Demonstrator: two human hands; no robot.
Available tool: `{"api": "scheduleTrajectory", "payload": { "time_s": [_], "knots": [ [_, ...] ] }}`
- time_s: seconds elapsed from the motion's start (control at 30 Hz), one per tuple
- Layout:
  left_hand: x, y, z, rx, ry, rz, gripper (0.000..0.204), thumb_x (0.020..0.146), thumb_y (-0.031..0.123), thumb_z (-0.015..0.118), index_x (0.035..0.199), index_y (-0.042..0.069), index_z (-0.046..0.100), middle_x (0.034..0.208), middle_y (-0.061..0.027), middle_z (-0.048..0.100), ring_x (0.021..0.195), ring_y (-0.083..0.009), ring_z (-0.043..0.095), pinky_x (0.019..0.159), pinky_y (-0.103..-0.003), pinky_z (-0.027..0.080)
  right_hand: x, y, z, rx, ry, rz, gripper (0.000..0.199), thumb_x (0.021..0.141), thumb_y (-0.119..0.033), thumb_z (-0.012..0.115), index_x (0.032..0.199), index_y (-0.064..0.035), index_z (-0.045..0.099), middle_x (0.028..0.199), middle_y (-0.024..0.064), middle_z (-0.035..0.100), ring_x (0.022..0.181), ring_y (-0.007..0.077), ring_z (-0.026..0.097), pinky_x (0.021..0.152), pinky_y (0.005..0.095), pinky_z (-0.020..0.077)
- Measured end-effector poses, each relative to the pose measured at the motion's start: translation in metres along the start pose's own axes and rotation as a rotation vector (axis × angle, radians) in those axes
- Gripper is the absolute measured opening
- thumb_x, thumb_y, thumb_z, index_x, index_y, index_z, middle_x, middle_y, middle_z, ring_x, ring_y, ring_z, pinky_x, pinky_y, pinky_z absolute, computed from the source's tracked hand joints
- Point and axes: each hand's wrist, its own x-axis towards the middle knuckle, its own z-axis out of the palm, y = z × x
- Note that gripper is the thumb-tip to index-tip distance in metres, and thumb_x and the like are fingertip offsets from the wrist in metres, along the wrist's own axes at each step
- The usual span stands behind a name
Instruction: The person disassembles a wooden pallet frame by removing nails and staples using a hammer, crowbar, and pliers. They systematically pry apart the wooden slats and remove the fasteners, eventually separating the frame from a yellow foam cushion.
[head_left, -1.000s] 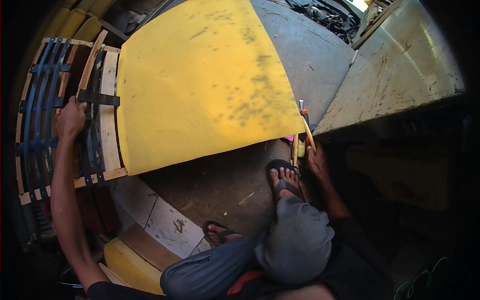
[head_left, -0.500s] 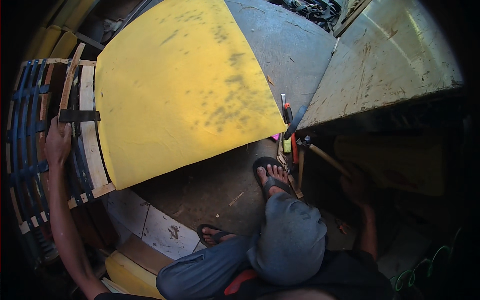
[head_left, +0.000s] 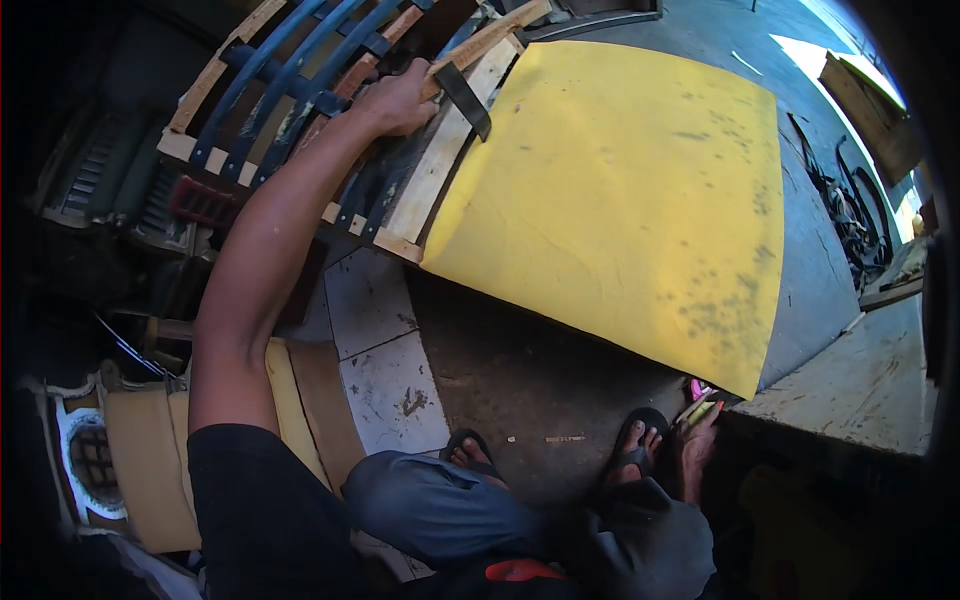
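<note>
A wide yellow foam sheet (head_left: 620, 190) with dark smudges lies over a wooden frame (head_left: 410, 225) at its left edge. Webbed with blue straps (head_left: 265, 105), the frame extends to the upper left. My left hand (head_left: 400, 100), arm stretched far forward, is closed round a rough wooden stick (head_left: 500, 30). From beside the hand a short black strap (head_left: 465, 105) runs onto the pale slat at the foam's edge. Low on the right, my right hand (head_left: 697, 440) has its fingers apart beside a yellow-green tool (head_left: 703, 411), near the foam's front corner. The hammer does not show now.
My sandalled feet (head_left: 640, 445) stand on the dark floor, next to white tiles (head_left: 375, 340). Right of the foam is a worn metal panel (head_left: 870, 370), with a tangle of black straps (head_left: 850, 205) beyond. Foam-padded seat parts (head_left: 145, 455) lie at lower left.
The view has swung left, shifting the frame and foam up and right. My left hand keeps its hold on the stick. My right hand, earlier on a hammer handle, is now among the tools.
</note>
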Motion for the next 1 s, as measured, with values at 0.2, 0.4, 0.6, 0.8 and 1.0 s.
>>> {"api": "scheduleTrajectory", "payload": {
  "time_s": [0.2, 0.4, 0.6, 0.8, 1.0],
  "knots": [
    [0.002, -0.025, 0.014, -0.040, 0.022, -0.200, 0.058, 0.089, 0.028, 0.068, 0.136, 0.005, 0.041, 0.123, -0.0340, 0.060, 0.118, -0.0487, 0.058, 0.098, -0.052, 0.048, 0.018, -0.005, 0.018, 0.009, 0.105, 0.105, 0.068, 0.088, -0.038, 0.066, 0.142, -0.0102, 0.035, 0.116, 0.0247, 0.059, 0.101, 0.0468, 0.064, 0.084, 0.0511, 0.0538],
    [-0.001, -0.024, 0.021, -0.096, -0.013, -0.198, 0.064, 0.090, 0.032, 0.067, 0.142, 0.007, 0.041, 0.124, -0.0351, 0.059, 0.118, -0.0466, 0.059, 0.101, -0.052, 0.046, -0.035, -0.034, -0.113, 0.978, -0.585, 0.106, 0.018, 0.092, -0.017, 0.051, 0.097, -0.0004, 0.057, 0.075, 0.0105, 0.061, 0.070, 0.0228, 0.063, 0.064, 0.0360, 0.0499],
    [-0.008, 0.002, -0.018, 0.042, -0.168, -0.035, 0.074, 0.089, 0.035, 0.066, 0.147, 0.002, 0.034, 0.126, -0.0330, 0.059, 0.124, -0.0444, 0.056, 0.100, -0.047, 0.047, -0.092, 0.061, -0.097, 0.643, -0.757, -0.072, 0.030, 0.091, -0.008, 0.056, 0.119, 0.0006, 0.062, 0.089, 0.0088, 0.070, 0.081, 0.0208, 0.068, 0.074, 0.0303, 0.0511],
    [-0.017, 0.029, -0.040, 0.664, 0.233, 0.280, 0.066, 0.089, 0.049, 0.056, 0.141, 0.008, 0.052, 0.152, -0.0238, 0.041, 0.146, -0.0418, 0.030, 0.114, -0.074, 0.017, -0.096, -0.077, -0.206, 0.281, -0.875, -0.623, 0.045, 0.085, -0.014, 0.067, 0.128, -0.0052, 0.059, 0.102, 0.0149, 0.071, 0.095, 0.0335, 0.069, 0.084, 0.0375, 0.0515],
    [-0.020, 0.004, -0.029, 0.581, 0.075, 0.057, 0.069, 0.083, 0.050, 0.057, 0.139, 0.009, 0.055, 0.156, -0.0278, 0.030, 0.149, -0.0456, 0.019, 0.107, -0.082, 0.010, -0.110, -0.292, -0.236, 0.688, -0.685, -1.170, 0.049, 0.092, -0.028, 0.068, 0.134, -0.0056, 0.058, 0.094, 0.0181, 0.070, 0.070, 0.0257, 0.065, 0.072, 0.0350, 0.0509]
  ]
}}
